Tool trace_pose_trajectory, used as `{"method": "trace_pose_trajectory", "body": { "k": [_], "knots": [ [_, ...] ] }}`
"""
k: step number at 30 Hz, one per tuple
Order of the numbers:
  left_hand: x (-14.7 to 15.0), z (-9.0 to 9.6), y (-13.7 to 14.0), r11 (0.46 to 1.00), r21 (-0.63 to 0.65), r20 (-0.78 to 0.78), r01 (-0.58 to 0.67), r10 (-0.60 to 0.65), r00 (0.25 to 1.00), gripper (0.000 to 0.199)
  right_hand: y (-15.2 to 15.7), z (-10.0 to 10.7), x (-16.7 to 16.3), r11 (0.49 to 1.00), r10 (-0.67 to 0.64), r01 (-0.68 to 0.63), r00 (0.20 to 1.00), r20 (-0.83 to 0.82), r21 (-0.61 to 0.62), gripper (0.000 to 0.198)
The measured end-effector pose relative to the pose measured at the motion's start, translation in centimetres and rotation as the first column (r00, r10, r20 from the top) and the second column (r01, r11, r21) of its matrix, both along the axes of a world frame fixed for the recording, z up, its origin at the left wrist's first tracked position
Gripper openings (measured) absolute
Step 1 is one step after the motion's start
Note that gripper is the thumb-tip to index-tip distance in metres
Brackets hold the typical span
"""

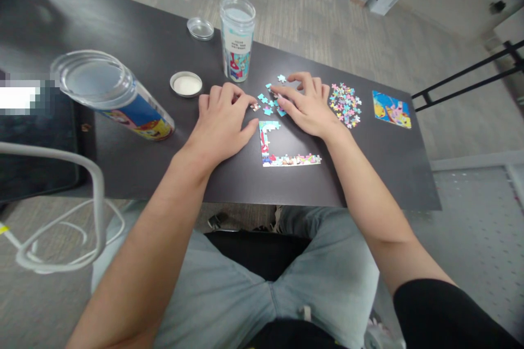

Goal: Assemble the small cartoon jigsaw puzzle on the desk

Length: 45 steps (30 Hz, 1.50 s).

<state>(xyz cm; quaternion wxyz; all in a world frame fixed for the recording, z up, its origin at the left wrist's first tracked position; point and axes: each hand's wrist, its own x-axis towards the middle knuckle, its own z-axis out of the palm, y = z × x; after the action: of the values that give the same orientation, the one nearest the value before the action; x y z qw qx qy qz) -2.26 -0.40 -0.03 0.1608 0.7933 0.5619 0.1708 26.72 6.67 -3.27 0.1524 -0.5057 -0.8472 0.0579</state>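
Several loose blue puzzle pieces [267,111] lie between my two hands. My left hand [223,120] rests on the table with its thumb apart, and its index fingertip touches a small puzzle piece [255,107]. My right hand [309,102] is over the right side of the loose pieces, its thumb and index finger closing around a puzzle piece that is partly hidden. Nearer to me lies a partly joined puzzle border [265,144], with a left side, a bottom row and a short top row. A pile of mixed puzzle pieces [346,104] sits just right of my right hand.
A picture card [392,109] lies at the right end of the dark table [385,169]. Two clear-topped canisters, one large [141,112] and one smaller [237,43], stand left and behind. Two round lids [186,84] lie nearby. A white cable [98,202] loops at the left.
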Motion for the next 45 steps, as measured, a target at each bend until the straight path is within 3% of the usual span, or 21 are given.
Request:
{"method": "trace_pose_trajectory", "body": {
  "k": [3, 8, 11, 14, 18, 22, 27, 32, 38, 45],
  "knots": [
    [-0.1, -0.1, 0.1, 1.000, 0.000, 0.000, -0.001, 0.001, 1.000, 0.044, 0.7, 0.1, 1.9, 0.998, -0.037, 0.039, 0.998, -0.041, 0.054, 0.052],
    [-0.4, -0.1, 0.1, 1.000, 0.002, 0.006, 0.003, -0.003, 1.000, 0.042, 1.3, 1.1, 5.8, 0.992, -0.073, 0.081, 0.994, -0.086, 0.095, 0.023],
    [-0.4, 0.0, 0.1, 1.000, -0.006, 0.007, 0.004, -0.004, 1.000, 0.042, 1.1, 2.0, 6.7, 0.999, 0.001, 0.002, 0.996, -0.088, 0.041, 0.017],
    [-0.3, 0.1, 0.1, 1.000, -0.017, 0.002, 0.001, -0.001, 1.000, 0.042, 0.7, 2.4, 6.2, 0.996, 0.092, -0.092, 0.992, -0.082, -0.004, 0.018],
    [-0.2, 0.3, 0.0, 1.000, -0.014, -0.004, -0.005, 0.005, 1.000, 0.043, 0.7, 1.9, 4.9, 0.997, 0.076, -0.074, 0.993, -0.092, 0.018, 0.031],
    [-0.3, 0.2, 0.0, 1.000, -0.016, 0.003, 0.002, -0.002, 1.000, 0.043, 0.9, 1.8, 4.8, 0.997, 0.060, -0.066, 0.992, -0.113, -0.047, 0.018],
    [-0.2, 0.1, 0.0, 1.000, -0.006, 0.071, 0.010, -0.009, 0.997, 0.045, 0.5, 2.7, 4.7, 0.969, 0.081, -0.138, 0.961, -0.265, -0.205, 0.016],
    [0.1, 0.5, -0.1, 0.998, 0.006, 0.093, 0.065, -0.065, 0.994, 0.039, -0.2, 3.0, 4.1, 0.941, 0.184, -0.269, 0.915, -0.359, -0.204, 0.017],
    [0.4, 0.6, -0.4, 0.987, 0.004, 0.099, 0.164, -0.163, 0.982, 0.032, -0.4, 3.1, 3.9, 0.954, 0.164, -0.220, 0.951, -0.262, -0.204, 0.019],
    [0.2, 0.1, -0.2, 0.977, -0.018, 0.095, 0.211, -0.208, 0.973, 0.032, -0.9, 3.3, 3.3, 0.928, 0.169, -0.257, 0.936, -0.309, -0.270, 0.022]
  ]
}}
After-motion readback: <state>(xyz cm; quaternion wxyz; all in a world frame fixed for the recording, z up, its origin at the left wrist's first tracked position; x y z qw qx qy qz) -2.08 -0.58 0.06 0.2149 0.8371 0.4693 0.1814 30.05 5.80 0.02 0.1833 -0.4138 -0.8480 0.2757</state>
